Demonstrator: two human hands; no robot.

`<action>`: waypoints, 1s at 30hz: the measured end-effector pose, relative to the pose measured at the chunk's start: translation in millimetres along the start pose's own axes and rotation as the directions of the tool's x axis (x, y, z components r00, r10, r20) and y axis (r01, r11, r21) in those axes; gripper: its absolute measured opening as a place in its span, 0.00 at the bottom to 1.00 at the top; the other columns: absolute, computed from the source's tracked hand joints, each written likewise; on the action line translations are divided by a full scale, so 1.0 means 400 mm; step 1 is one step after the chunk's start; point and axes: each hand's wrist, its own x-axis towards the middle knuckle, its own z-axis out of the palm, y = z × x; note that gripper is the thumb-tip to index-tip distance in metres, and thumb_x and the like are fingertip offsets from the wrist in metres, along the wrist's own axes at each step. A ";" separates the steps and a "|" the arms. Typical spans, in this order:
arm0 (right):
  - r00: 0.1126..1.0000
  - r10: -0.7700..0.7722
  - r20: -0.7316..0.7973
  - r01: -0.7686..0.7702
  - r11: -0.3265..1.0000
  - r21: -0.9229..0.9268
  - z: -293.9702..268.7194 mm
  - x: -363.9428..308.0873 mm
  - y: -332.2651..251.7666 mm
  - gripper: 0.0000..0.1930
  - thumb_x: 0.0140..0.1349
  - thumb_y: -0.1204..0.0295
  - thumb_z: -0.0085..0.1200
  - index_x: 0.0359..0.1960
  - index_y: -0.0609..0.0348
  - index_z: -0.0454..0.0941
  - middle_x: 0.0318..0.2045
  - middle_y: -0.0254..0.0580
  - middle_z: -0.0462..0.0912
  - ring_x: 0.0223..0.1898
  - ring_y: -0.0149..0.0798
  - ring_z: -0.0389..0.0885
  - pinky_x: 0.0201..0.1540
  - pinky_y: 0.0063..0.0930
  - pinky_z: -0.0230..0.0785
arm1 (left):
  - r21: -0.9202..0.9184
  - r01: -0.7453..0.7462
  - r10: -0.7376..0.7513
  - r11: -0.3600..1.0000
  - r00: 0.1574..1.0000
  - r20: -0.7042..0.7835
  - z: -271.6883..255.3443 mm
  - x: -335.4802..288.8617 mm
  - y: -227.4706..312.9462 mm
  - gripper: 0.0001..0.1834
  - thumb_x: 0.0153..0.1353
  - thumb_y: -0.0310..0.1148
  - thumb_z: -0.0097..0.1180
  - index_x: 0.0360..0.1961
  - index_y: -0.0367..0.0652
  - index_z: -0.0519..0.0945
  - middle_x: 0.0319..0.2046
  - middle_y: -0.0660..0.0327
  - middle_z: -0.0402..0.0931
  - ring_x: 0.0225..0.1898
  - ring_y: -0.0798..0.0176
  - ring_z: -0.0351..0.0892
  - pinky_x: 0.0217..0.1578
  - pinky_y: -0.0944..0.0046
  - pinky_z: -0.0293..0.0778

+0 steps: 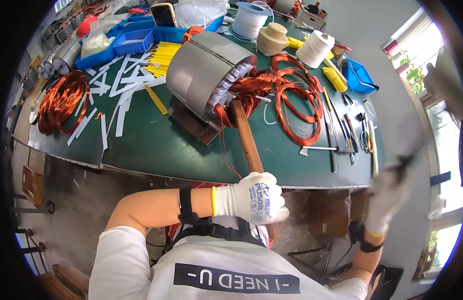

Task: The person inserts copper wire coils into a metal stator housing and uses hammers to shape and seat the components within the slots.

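Observation:
My left hand (254, 199), in a white glove, is closed round a wooden bar (247, 145). The bar slants away from me, its far end against the copper windings (251, 86) at the open end of a grey metal stator core (191, 75). White insulating strips (230, 82) stick out of the core's slots. The core rests on a metal stand (195, 125) on the green table. Raised at the far right, my gloved right hand (386, 205) grips a dark-handled tool (405, 162); motion smears it, so its kind is unclear.
Copper wire coils (66, 102) lie at the left, and more coils (296, 100) right of the core. White strips (120, 117), yellow strips (164, 57) and blue trays (134, 42) sit at left. A small hammer (326, 149), scissors (364, 140) and thread spools (315, 48) are at right.

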 end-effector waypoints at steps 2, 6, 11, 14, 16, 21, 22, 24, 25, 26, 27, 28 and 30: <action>0.841 -0.523 -0.135 0.521 0.852 -0.057 0.008 0.053 -0.108 0.11 0.73 0.64 0.43 0.35 0.55 0.72 0.21 0.28 0.66 0.18 0.23 0.60 0.19 0.17 0.50 | 0.023 0.023 -0.023 0.999 1.000 0.008 -0.008 -0.023 -0.006 0.09 0.40 0.43 0.56 0.19 0.55 0.71 0.14 0.73 0.66 0.18 0.67 0.72 0.18 0.62 0.63; 0.918 -0.392 -0.067 0.341 0.689 0.640 0.037 -0.002 -0.139 0.10 0.69 0.64 0.47 0.30 0.52 0.70 0.17 0.29 0.66 0.18 0.24 0.60 0.20 0.18 0.54 | -0.061 0.027 -0.031 0.998 0.997 -0.070 0.008 0.007 0.007 0.09 0.39 0.43 0.57 0.19 0.56 0.71 0.14 0.73 0.66 0.19 0.66 0.72 0.18 0.62 0.64; 0.656 0.188 0.731 0.201 0.890 -0.410 0.189 -0.188 0.075 0.13 0.57 0.74 0.58 0.42 0.64 0.73 0.31 0.58 0.76 0.30 0.56 0.77 0.37 0.41 0.72 | -0.100 0.062 -0.060 0.993 0.998 0.018 -0.004 -0.021 0.033 0.09 0.38 0.43 0.58 0.20 0.57 0.72 0.13 0.73 0.67 0.18 0.65 0.73 0.18 0.61 0.64; 0.759 -0.284 0.586 0.553 0.757 -0.349 0.120 -0.068 0.030 0.16 0.59 0.74 0.56 0.47 0.66 0.72 0.37 0.51 0.79 0.33 0.51 0.79 0.38 0.38 0.72 | -0.142 0.142 -0.153 0.980 0.985 -0.076 -0.062 0.009 0.004 0.10 0.36 0.44 0.60 0.19 0.56 0.72 0.13 0.72 0.67 0.17 0.64 0.72 0.19 0.60 0.65; 0.973 0.030 0.230 -0.033 0.999 0.010 0.059 -0.028 -0.064 0.05 0.68 0.72 0.47 0.36 0.59 0.72 0.22 0.29 0.69 0.19 0.26 0.67 0.22 0.21 0.62 | -0.125 0.153 -0.158 0.980 0.987 -0.029 -0.058 -0.004 0.011 0.10 0.38 0.44 0.59 0.20 0.56 0.73 0.14 0.72 0.69 0.19 0.64 0.74 0.20 0.60 0.66; 0.966 0.052 0.253 -0.200 0.771 0.605 0.142 -0.152 0.096 0.14 0.71 0.58 0.41 0.36 0.56 0.70 0.19 0.39 0.74 0.16 0.38 0.69 0.21 0.30 0.63 | -0.045 0.094 -0.096 0.995 0.995 -0.027 -0.013 0.023 0.011 0.10 0.43 0.46 0.57 0.18 0.57 0.71 0.14 0.72 0.67 0.18 0.64 0.72 0.19 0.61 0.65; 0.961 0.030 0.274 -0.199 0.765 0.613 0.163 -0.140 0.093 0.14 0.71 0.58 0.41 0.36 0.56 0.70 0.19 0.39 0.74 0.16 0.38 0.69 0.21 0.30 0.63 | -0.018 0.110 -0.110 0.994 0.993 -0.035 0.001 0.015 -0.002 0.10 0.43 0.46 0.57 0.18 0.57 0.71 0.14 0.72 0.67 0.18 0.64 0.72 0.19 0.61 0.65; 0.792 0.099 0.603 -0.056 0.994 -0.089 0.175 -0.161 0.084 0.12 0.63 0.68 0.53 0.43 0.61 0.71 0.23 0.51 0.76 0.24 0.48 0.76 0.29 0.37 0.68 | -0.019 0.076 -0.077 0.997 0.996 -0.044 0.043 -0.020 0.018 0.09 0.44 0.45 0.56 0.19 0.58 0.70 0.15 0.72 0.65 0.20 0.66 0.71 0.20 0.62 0.64; 0.686 0.222 0.693 0.128 0.901 -0.415 0.173 -0.172 0.077 0.16 0.59 0.72 0.58 0.47 0.63 0.71 0.25 0.57 0.77 0.27 0.54 0.79 0.33 0.41 0.71 | -0.020 0.083 -0.084 0.996 0.996 -0.042 0.040 -0.012 0.043 0.09 0.44 0.45 0.56 0.19 0.58 0.70 0.15 0.72 0.65 0.20 0.66 0.71 0.20 0.62 0.64; 0.705 0.024 0.709 0.318 0.882 -0.347 0.146 -0.137 0.075 0.16 0.59 0.73 0.57 0.48 0.63 0.72 0.27 0.56 0.77 0.28 0.52 0.78 0.35 0.39 0.71 | 0.034 0.082 -0.079 0.996 0.992 -0.096 0.045 0.013 0.039 0.08 0.45 0.44 0.55 0.20 0.58 0.70 0.16 0.72 0.64 0.20 0.66 0.70 0.21 0.62 0.64; 0.704 -0.217 0.676 0.518 0.808 -0.281 0.141 -0.093 0.060 0.15 0.58 0.74 0.56 0.47 0.64 0.73 0.29 0.52 0.77 0.28 0.50 0.76 0.36 0.38 0.71 | 0.088 0.084 -0.070 0.993 0.986 -0.150 0.051 0.038 0.023 0.07 0.45 0.43 0.54 0.20 0.58 0.70 0.16 0.73 0.62 0.21 0.66 0.70 0.22 0.63 0.64; 0.786 -0.265 0.558 0.494 0.812 -0.309 0.118 -0.063 0.027 0.14 0.57 0.75 0.56 0.45 0.65 0.74 0.30 0.45 0.77 0.29 0.45 0.76 0.36 0.35 0.71 | 0.143 0.032 -0.009 0.989 0.987 -0.159 0.060 0.055 0.013 0.07 0.45 0.42 0.54 0.20 0.57 0.69 0.15 0.72 0.61 0.21 0.67 0.70 0.23 0.64 0.64; 0.973 -0.087 0.214 0.066 0.993 0.102 0.068 -0.005 -0.062 0.10 0.63 0.74 0.53 0.45 0.60 0.73 0.27 0.35 0.73 0.21 0.27 0.70 0.22 0.18 0.61 | 0.150 0.079 -0.058 0.986 0.989 -0.136 0.113 0.067 -0.012 0.06 0.45 0.40 0.55 0.19 0.56 0.70 0.15 0.72 0.63 0.21 0.67 0.71 0.24 0.64 0.65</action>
